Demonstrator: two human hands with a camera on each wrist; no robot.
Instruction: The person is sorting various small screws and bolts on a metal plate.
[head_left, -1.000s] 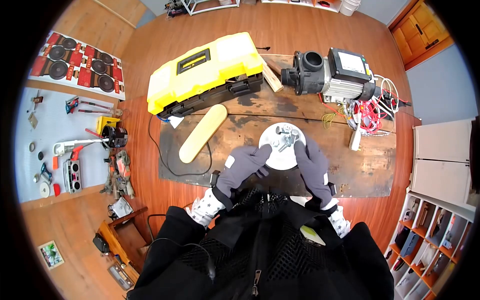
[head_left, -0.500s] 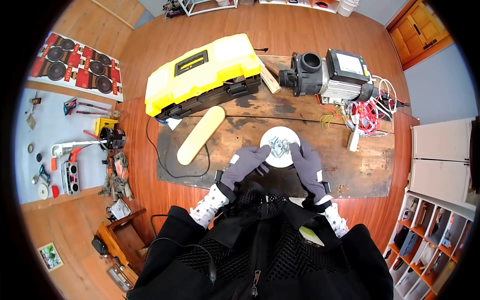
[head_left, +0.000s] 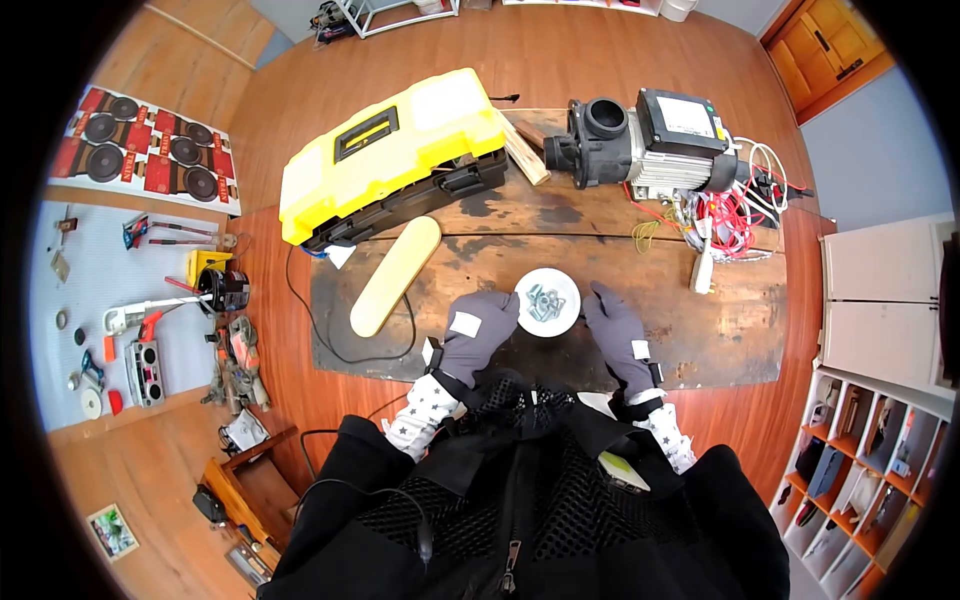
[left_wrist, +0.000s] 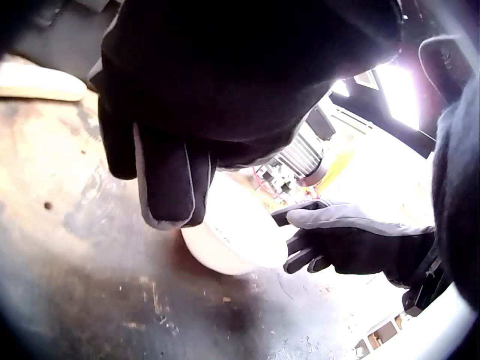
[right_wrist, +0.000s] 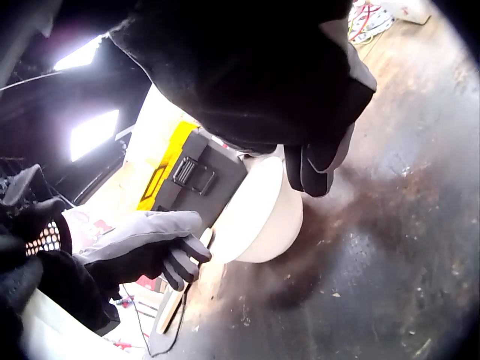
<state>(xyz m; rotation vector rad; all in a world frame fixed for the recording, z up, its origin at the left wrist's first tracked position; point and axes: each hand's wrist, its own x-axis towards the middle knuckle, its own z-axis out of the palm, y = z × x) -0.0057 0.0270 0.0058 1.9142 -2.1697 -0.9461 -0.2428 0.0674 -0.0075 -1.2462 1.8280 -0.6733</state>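
A white bowl (head_left: 548,328) of bolts and other small metal hardware (head_left: 545,302) stands on the worn wooden table, between two grey-gloved hands. The left hand (head_left: 480,335) is beside the bowl's left rim. Its fingers, slightly bent, point toward the bowl in the right wrist view. The right hand (head_left: 618,340) lies just off the bowl's right side with a narrow gap at the thumb. In the left wrist view its fingers (left_wrist: 301,259) reach toward the bowl (left_wrist: 217,251) without curling round it. The bowl's contents are washed out by glare in both wrist views.
A yellow-and-black toolbox (head_left: 400,150) stands at the back left, with a rounded wooden board (head_left: 397,275) and black cable before it. A pump motor (head_left: 650,145) sits at the back right beside tangled red and white wires (head_left: 730,225). Wood strips (head_left: 525,155) lie between them.
Both hands have drawn back outward from the bowl's rim, where their thumbs were over it. The bowl and its hardware appear slightly lower and further left in the head view, which has also shifted.
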